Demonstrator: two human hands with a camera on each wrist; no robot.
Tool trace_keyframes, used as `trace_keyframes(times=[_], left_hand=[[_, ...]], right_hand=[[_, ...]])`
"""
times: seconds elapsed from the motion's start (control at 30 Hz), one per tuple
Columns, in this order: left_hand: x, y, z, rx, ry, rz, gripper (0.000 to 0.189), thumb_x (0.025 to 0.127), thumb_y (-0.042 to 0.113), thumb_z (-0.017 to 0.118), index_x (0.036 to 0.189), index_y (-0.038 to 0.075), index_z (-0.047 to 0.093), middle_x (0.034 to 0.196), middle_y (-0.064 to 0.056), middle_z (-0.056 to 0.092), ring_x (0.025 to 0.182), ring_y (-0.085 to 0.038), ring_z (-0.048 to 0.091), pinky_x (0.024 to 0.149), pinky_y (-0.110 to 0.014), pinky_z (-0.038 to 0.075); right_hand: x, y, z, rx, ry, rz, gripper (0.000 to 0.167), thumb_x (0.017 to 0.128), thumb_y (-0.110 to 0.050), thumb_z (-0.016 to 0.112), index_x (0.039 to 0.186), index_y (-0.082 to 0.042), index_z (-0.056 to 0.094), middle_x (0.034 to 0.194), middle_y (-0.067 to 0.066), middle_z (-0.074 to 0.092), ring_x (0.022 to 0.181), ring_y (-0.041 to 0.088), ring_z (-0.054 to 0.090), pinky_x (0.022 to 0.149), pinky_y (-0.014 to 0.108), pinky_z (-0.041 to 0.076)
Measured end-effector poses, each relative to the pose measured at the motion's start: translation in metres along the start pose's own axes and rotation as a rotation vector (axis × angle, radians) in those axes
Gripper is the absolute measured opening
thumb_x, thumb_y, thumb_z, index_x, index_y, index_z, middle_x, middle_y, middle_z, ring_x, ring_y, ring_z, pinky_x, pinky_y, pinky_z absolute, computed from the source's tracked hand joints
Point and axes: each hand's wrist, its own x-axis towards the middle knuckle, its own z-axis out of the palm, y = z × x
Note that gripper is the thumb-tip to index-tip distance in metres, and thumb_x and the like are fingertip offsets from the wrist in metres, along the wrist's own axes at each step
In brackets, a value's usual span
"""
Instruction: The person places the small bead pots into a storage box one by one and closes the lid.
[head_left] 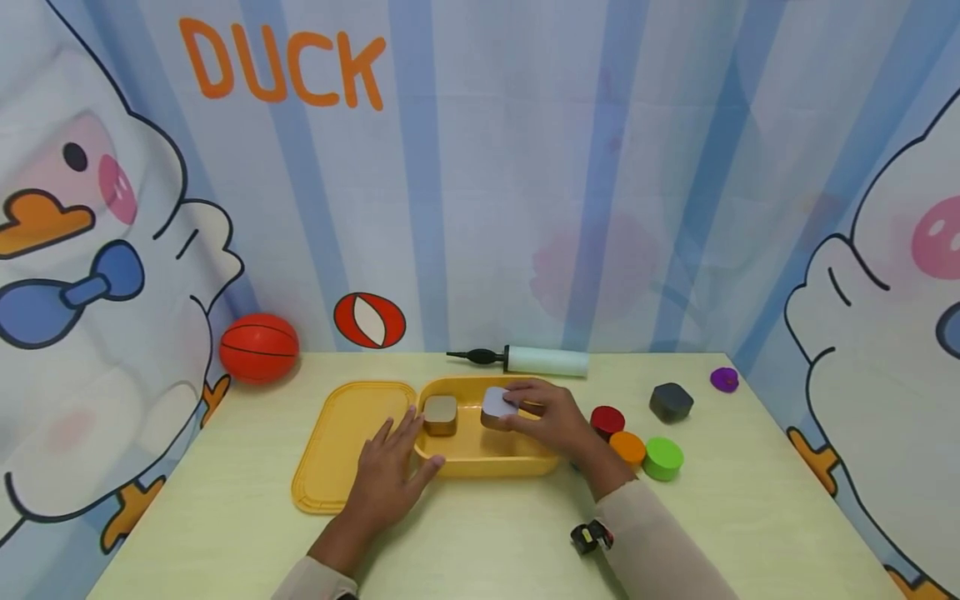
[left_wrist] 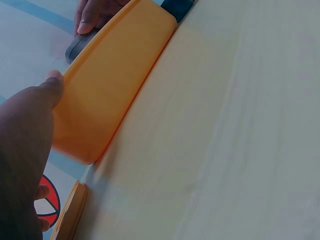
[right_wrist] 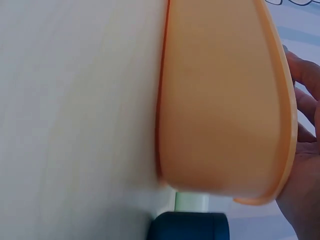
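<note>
My right hand pinches a pale grey, rounded-square block between thumb and fingers, over the yellow rectangular box. A tan, gold-sided block sits in the left part of that box. At the box's left end rests my left hand, its fingers spread and straight. The left wrist view shows the left thumb against the rim, with the grey block just above the far wall. In the right wrist view, the box wall hides the block and part of the right hand.
A yellow lid lies left of the box. Behind are a red ball and a hand pump. To the right are red, orange and green round pieces, a dark block and a small purple thing.
</note>
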Motion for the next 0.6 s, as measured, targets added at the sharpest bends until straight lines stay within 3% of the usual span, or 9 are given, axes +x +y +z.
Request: trace_keyframes(times=[0.23,0.3,0.47,0.6], left_hand=[[0.0,0.0,-0.001,0.0,-0.002,-0.003,0.08,0.106,0.062,0.061,0.169,0.015,0.044,0.181,-0.003,0.032,0.164,-0.05,0.033,0.123,-0.084,0.027],[0.0,0.0,-0.001,0.001,0.002,0.0,0.08,0.106,0.062,0.061,0.169,0.015,0.044,0.181,-0.003,0.032,0.164,-0.05,0.033,0.123,-0.084,0.027],[0.0,0.0,0.0,0.01,0.012,0.013,0.079,0.107,0.059,0.062,0.168,0.013,0.044,0.18,-0.004,0.033,0.163,-0.051,0.035,0.122,-0.085,0.028],[0.0,0.001,0.0,0.008,0.012,0.011,0.078,0.107,0.059,0.062,0.168,0.013,0.045,0.18,-0.005,0.034,0.163,-0.051,0.035,0.122,-0.085,0.028]], right_hand=[[0.009,-0.005,0.01,-0.118,-0.042,0.003,0.039,0.093,-0.011,0.088,0.129,0.002,0.079,0.14,0.022,0.073,0.129,0.043,0.069,0.108,0.054,0.061],[0.011,-0.006,0.014,-0.168,-0.051,0.008,0.04,0.092,-0.016,0.089,0.129,-0.003,0.08,0.139,0.017,0.076,0.127,0.037,0.069,0.103,0.049,0.063],[0.015,-0.01,0.022,-0.177,-0.091,0.023,0.04,0.093,-0.02,0.089,0.131,-0.007,0.081,0.139,0.014,0.077,0.102,0.023,0.07,0.081,0.026,0.058],[0.017,-0.013,0.027,-0.135,-0.129,0.014,0.04,0.094,-0.017,0.088,0.131,-0.004,0.08,0.137,0.017,0.077,0.09,0.015,0.069,0.078,0.02,0.059]])
